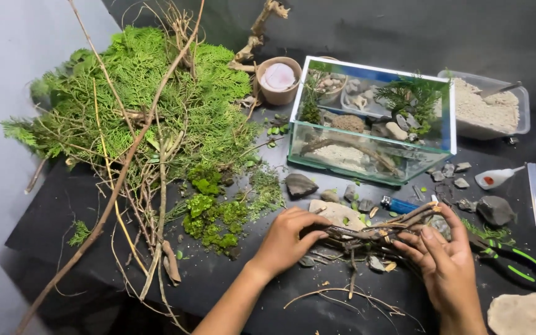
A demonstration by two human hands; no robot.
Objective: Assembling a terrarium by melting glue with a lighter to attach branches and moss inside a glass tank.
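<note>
The rectangular glass tank [370, 124] holds sand, stones and green sprigs; before it, left hand [286, 239] and right hand [445, 260] grasp a bundle of thin brown twigs [373, 232], beside green-handled pliers [513, 260].

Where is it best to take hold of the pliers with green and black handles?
Probably grip the green-and-black handles from above on the right side: they lie flat and exposed on the black table, while the head is hidden under the right hand.

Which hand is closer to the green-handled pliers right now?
Right. The right hand sits just left of the pliers, its thumb side almost against the handles. The left hand grips the far end of the twig bundle, well away to the left.
</note>
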